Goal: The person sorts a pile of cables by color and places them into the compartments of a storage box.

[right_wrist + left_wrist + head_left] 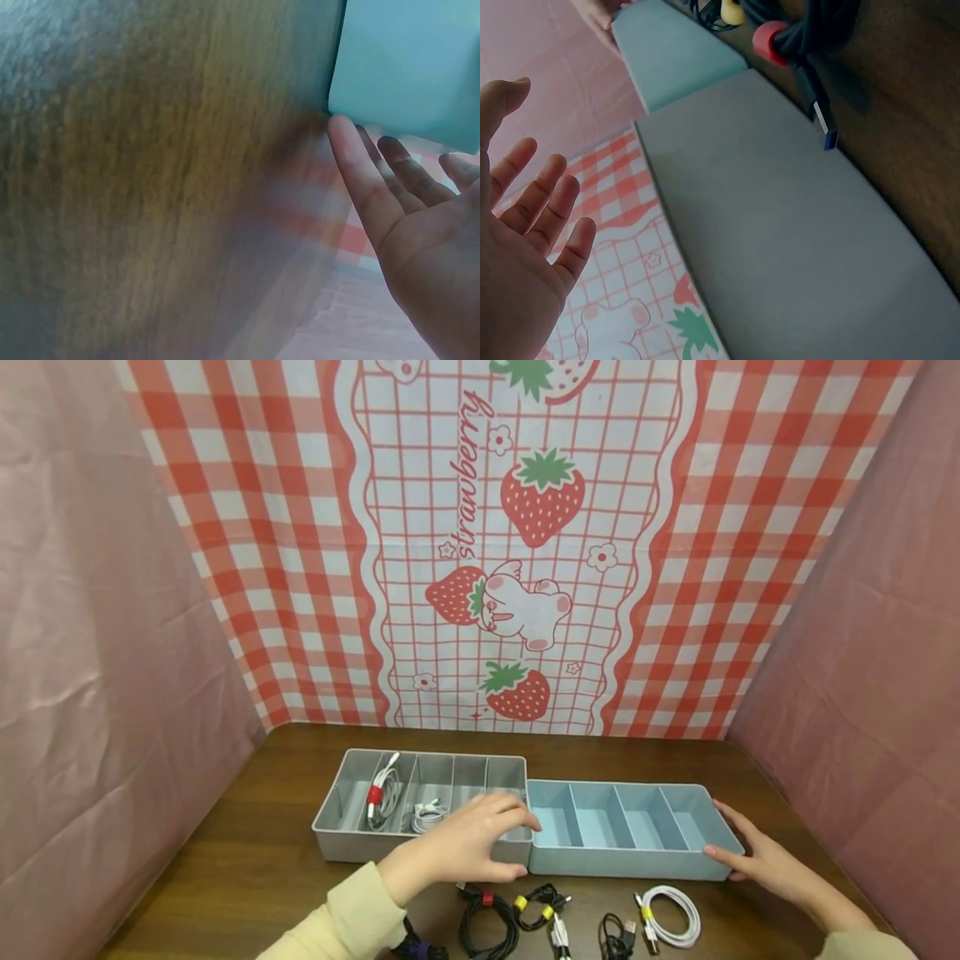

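A grey divided box (423,847) stands on the table, with a white cable with a red tie (385,793) and a coiled white cable (429,815) in its compartments. Against its right end sits a light blue divided box (630,862). My left hand (468,835) hovers over the grey box's right part, fingers spread and palm bare in the left wrist view. At the blue box's far right end is my right hand (772,864); its thumb lies at the front corner and its fingers along the end wall. The right wrist view shows those fingers (367,176) extended, tips at the wall.
In front of the boxes lie a black cable with a red tie (487,927), a black cable with yellow ties (538,908), a small black cable (618,937) and a white cable with a yellow tie (675,917). Fabric hangs behind and on both sides.
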`<move>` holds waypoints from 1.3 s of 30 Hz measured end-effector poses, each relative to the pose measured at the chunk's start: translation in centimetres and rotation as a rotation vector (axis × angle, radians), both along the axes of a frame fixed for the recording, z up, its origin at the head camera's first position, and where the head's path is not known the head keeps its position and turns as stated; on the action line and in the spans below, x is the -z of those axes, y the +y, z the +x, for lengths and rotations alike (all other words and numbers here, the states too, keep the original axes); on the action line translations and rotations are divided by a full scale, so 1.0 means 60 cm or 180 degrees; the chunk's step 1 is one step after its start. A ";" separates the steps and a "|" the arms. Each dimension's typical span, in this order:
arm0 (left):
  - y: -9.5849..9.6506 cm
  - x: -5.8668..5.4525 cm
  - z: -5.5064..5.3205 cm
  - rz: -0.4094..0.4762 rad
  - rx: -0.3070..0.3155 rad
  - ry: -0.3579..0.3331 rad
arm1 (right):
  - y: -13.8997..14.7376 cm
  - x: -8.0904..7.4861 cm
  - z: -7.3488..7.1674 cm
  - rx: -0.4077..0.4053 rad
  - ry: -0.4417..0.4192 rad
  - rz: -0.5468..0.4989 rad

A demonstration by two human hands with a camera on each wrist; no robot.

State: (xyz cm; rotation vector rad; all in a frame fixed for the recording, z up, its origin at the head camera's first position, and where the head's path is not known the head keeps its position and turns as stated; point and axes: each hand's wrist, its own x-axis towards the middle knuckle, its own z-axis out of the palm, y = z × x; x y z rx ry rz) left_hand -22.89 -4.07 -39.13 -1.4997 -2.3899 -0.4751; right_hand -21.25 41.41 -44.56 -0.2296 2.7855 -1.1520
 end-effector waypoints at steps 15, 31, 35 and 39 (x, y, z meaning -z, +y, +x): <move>0.038 0.037 0.011 -0.0489 0.0363 0.0133 | 0.005 -0.001 -0.003 -0.0170 -0.0212 -0.0300; 0.076 0.058 0.018 -0.1144 0.0685 0.0303 | 0.007 0.002 -0.008 -0.0236 -0.0241 -0.0363; 0.083 0.065 0.019 -0.1243 0.0731 0.0385 | 0.007 0.004 -0.009 -0.0230 -0.0244 -0.0354; 0.087 0.071 0.020 -0.1319 0.0834 0.0335 | 0.007 0.004 -0.009 -0.0217 -0.0251 -0.0339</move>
